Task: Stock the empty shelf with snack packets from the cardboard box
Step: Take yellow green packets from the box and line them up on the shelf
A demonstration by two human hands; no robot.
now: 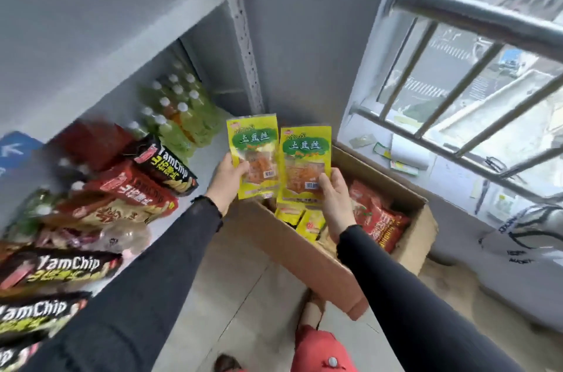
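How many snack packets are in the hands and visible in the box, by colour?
Yellow, in hands: 2, one in the left hand at, one in the right hand at.
Yellow, in box: 2.
Red, in box: at least 2, overlapping.
Total: at least 6.

Grey plastered wall [304, 36] in the corner, barred window [475, 67] at right letting in daylight, cluttered white sill [426, 167] beneath, pale tiled floor [231, 295], perforated grey steel upright [243, 36].

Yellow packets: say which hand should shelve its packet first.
Left, probably. The left hand holds its packet nearer the shelf; the right hand holds its packet over the box.
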